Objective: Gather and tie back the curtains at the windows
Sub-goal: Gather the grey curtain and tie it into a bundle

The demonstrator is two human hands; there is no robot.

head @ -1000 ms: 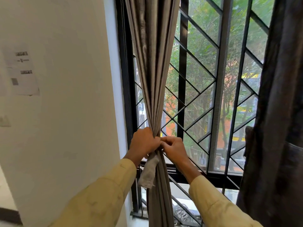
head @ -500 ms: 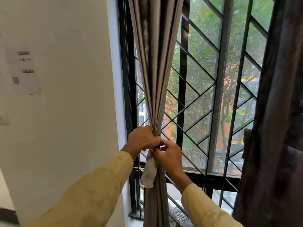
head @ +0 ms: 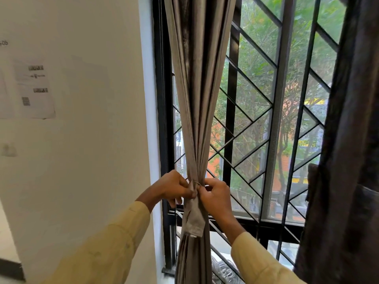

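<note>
Hands meet at the bunched grey curtain (head: pixel 196 111) by the left window edge: our left hand (head: pixel 174 188) and right hand (head: pixel 215 196) both pinch the tie strip (head: pixel 193 218) wrapped round it. We should pull the knot snug and keep the folds together. Left is a white wall (head: pixel 92 140); right hangs a dark curtain (head: pixel 348 160).

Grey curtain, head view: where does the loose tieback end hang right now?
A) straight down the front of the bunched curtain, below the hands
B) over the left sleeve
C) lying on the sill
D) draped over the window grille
A: the tieback end hangs down the front of the gathered grey curtain, just below where the left hand and right hand pinch the cinched point.
</note>
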